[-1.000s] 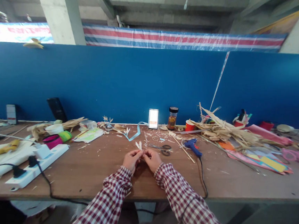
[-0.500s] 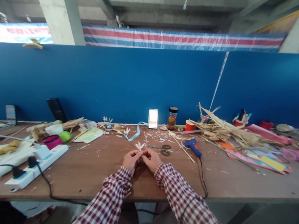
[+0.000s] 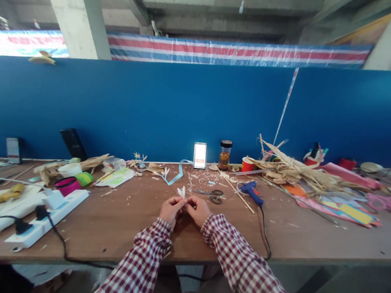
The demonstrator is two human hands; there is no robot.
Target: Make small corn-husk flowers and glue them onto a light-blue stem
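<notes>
Half covers the flower (image 3: 181, 192), pinching it low with left hand (image 3: 172, 209) and right hand (image 3: 198, 209) together over the table (image 3: 123, 222) near the scissors (image 3: 216, 195), and could rip it by squeezing too hard or drop it by holding too loosely.

Matt papery petals (image 3: 181, 192), rough fibrous husks (image 3: 297, 174), smooth wood-look tabletop (image 3: 113, 223).

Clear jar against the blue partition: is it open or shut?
Shut: a black lid covers the top of the clear jar, which stands upright.
</notes>
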